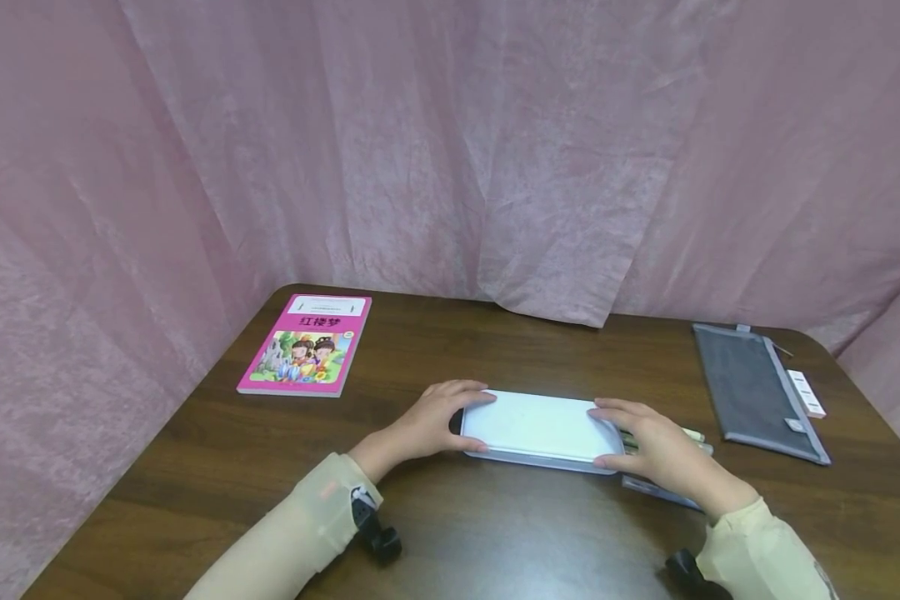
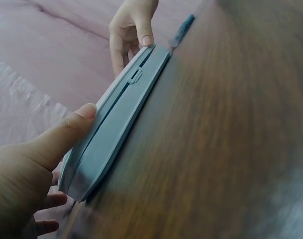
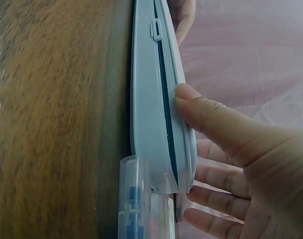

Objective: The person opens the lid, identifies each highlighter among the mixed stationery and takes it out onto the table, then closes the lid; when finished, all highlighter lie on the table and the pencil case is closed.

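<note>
A pale pencil case (image 1: pixel 542 425) with a white lid lies lengthwise on the table between both hands. My left hand (image 1: pixel 438 419) grips its left end, thumb on the front edge and fingers at the back. At the other end, my right hand (image 1: pixel 658 446) holds it the same way, its thumb (image 3: pixel 188 92) on the lid's edge. Both wrist views show a dark gap between lid and base, with a small latch (image 2: pixel 135 75) on the front side. Beside the right end lies a pen with a clear cap (image 3: pixel 134 199); more pens (image 1: pixel 697 435) are partly hidden behind my right hand.
A pink picture-cover book (image 1: pixel 303 346) lies at the back left of the brown table (image 1: pixel 435 525). To the right are a grey zip pouch (image 1: pixel 757 392) and a small white box (image 1: pixel 806 393). A pink curtain (image 1: pixel 420 150) hangs behind the table.
</note>
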Demonstrator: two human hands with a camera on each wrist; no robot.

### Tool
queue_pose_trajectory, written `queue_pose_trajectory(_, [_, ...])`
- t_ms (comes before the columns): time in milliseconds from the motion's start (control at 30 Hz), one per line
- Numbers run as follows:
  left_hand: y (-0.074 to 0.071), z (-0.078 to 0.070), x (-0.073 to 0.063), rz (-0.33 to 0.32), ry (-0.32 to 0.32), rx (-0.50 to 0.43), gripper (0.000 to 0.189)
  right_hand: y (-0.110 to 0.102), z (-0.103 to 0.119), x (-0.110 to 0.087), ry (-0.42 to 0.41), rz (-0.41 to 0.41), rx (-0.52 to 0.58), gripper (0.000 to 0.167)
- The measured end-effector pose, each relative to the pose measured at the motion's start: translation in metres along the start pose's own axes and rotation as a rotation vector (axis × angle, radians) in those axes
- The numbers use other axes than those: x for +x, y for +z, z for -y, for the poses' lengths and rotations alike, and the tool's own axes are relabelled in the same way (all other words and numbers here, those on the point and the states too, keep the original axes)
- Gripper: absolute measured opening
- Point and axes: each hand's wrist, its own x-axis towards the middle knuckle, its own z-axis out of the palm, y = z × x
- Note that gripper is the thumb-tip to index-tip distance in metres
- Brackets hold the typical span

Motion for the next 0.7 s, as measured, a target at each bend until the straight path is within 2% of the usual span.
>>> queue_pose_trajectory(300, [-0.0012,-0.0035,-0.0019,-0.004,-0.006,-0.03,0.068,0.001,0.0016,0.0001,-0.016,-0.018,0.004,0.067])
queue_pose_trajectory(700, [-0.0023,-0.0086,-0.0041,0.015,-0.045,-0.033,0.069,0.0048,-0.0013,-0.001,-0.024,-0.049,0.033,0.067])
